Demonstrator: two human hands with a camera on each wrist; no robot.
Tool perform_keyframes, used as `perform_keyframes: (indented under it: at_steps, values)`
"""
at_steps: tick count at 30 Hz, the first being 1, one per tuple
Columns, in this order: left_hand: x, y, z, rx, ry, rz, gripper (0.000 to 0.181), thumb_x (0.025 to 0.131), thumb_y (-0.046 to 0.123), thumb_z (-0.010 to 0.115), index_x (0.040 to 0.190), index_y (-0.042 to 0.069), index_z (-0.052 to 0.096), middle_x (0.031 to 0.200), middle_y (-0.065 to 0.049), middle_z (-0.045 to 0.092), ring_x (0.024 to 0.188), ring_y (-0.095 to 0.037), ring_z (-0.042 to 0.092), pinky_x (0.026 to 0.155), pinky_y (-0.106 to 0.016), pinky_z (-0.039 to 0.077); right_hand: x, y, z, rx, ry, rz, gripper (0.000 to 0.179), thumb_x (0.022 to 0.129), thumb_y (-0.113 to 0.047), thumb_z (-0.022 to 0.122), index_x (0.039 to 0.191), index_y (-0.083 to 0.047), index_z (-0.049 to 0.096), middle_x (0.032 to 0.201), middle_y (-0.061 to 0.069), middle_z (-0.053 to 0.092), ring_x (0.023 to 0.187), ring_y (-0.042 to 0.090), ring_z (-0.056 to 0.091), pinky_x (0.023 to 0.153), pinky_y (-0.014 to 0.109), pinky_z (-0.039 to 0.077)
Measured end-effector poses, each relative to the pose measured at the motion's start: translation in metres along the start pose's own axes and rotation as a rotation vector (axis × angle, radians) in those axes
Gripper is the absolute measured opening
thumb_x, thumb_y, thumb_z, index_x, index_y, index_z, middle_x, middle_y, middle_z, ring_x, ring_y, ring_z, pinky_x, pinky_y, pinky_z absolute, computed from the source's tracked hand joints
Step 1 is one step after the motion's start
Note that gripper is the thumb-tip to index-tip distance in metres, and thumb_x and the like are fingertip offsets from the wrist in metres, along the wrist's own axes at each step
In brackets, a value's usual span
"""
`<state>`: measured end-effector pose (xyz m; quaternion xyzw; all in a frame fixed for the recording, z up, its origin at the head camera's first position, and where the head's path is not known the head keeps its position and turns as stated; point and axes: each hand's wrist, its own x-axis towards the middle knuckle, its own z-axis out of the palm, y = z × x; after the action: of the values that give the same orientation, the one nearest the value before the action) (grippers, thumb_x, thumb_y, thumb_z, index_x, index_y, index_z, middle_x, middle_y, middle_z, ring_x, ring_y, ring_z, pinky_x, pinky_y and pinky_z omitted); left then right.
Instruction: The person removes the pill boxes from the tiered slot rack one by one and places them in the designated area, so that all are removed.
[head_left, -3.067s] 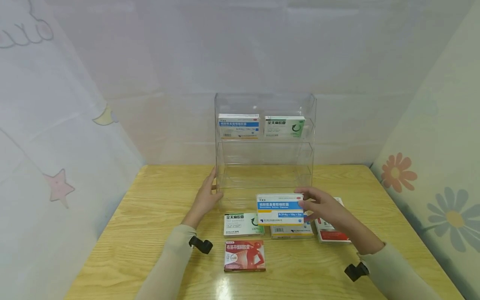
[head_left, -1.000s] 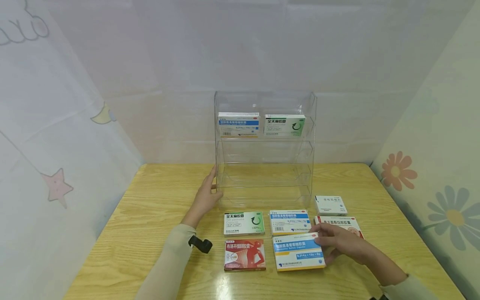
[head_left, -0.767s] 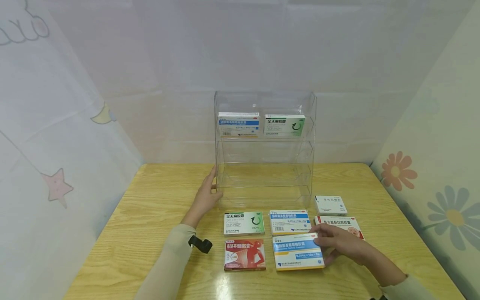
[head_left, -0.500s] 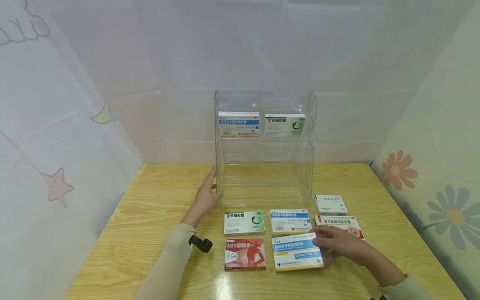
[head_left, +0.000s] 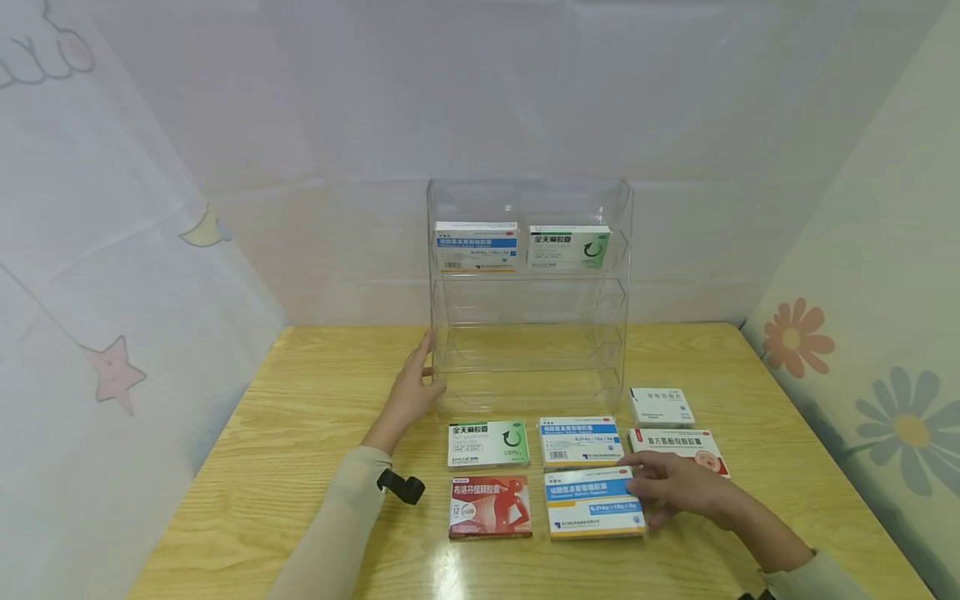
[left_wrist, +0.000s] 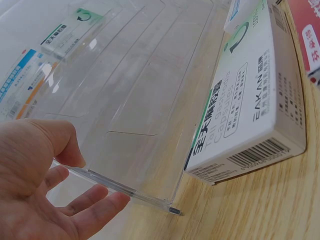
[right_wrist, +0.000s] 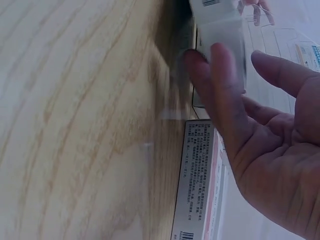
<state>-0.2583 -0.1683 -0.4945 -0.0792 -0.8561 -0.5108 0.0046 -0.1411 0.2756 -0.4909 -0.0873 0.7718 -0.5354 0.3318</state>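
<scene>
At the clear plastic display rack (head_left: 528, 358), my left hand (head_left: 411, 392) grips the left side edge; in the left wrist view the thumb is on one side of it, the fingers on the other. My right hand (head_left: 686, 487) is at the right end of a blue-and-white medicine box (head_left: 596, 504) lying face up on the table. In the right wrist view, fingertips are against that box's end and the thumb stands slightly off its face. A similar blue-and-white box (head_left: 577, 442) lies just behind it. The rack's upper tier bears a blue-and-white box (head_left: 477, 248) and a green-and-white box (head_left: 570, 248).
Left of these, a green-and-white box (head_left: 488, 444) lies behind a red box (head_left: 490, 507). Beyond my right hand are a red-and-white box (head_left: 678, 450) and a small white box (head_left: 661, 407). Printed cloth (head_left: 360, 250) hangs behind the wooden table (head_left: 300, 400).
My right hand brought the blue-and-white box down from before the rack to the table's near side. It now lies flatter and straighter, the thumb off it. My left hand stayed at the rack.
</scene>
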Motion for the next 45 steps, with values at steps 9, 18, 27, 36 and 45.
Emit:
perform_keyframes:
  at_steps: [9,18,27,36,45]
  values:
    - [0.001,0.0,0.0,0.011,0.005,0.006,0.102,0.09,0.001,0.06,0.159,0.051,0.004,0.166,-0.011,0.022,0.133,-0.044,0.047,0.072,-0.033,0.059,-0.007,-0.006,-0.006,-0.007,-0.014,0.014,0.054,0.1,-0.029,0.063,0.146,-0.004,0.05,0.121,0.013,0.067,0.1,0.03,0.07,0.072,0.046,0.062]
    - [0.001,-0.001,0.0,0.008,0.004,0.006,0.102,0.09,0.001,0.06,0.159,0.05,0.005,0.166,-0.011,0.022,0.133,-0.044,0.047,0.076,-0.036,0.06,-0.014,-0.023,-0.015,-0.054,0.021,-0.003,0.054,0.102,-0.03,0.059,0.145,0.0,0.048,0.129,0.022,0.063,0.103,0.033,0.069,0.075,0.047,0.061]
    - [0.001,-0.002,0.0,0.012,0.004,0.012,0.101,0.09,0.0,0.06,0.161,0.047,0.005,0.166,-0.011,0.022,0.132,-0.045,0.047,0.075,-0.035,0.06,-0.015,-0.056,-0.031,-0.162,0.076,-0.086,0.054,0.102,-0.029,0.059,0.146,0.0,0.047,0.132,0.021,0.061,0.113,0.032,0.065,0.088,0.043,0.059]
    - [0.001,-0.002,0.001,0.013,0.0,0.019,0.1,0.09,0.0,0.059,0.161,0.047,0.005,0.166,-0.011,0.021,0.133,-0.046,0.046,0.077,-0.037,0.06,-0.008,-0.075,-0.042,-0.233,0.056,-0.22,0.051,0.105,-0.023,0.054,0.146,0.005,0.043,0.121,0.019,0.065,0.1,0.029,0.069,0.085,0.042,0.06]
    - [0.001,-0.002,0.001,0.014,0.007,0.013,0.101,0.09,0.0,0.06,0.16,0.049,0.005,0.166,-0.011,0.021,0.132,-0.045,0.047,0.081,-0.041,0.06,0.003,-0.091,-0.047,-0.287,0.116,-0.231,0.05,0.103,-0.028,0.059,0.144,-0.001,0.049,0.117,0.013,0.069,0.101,0.027,0.07,0.093,0.05,0.056]
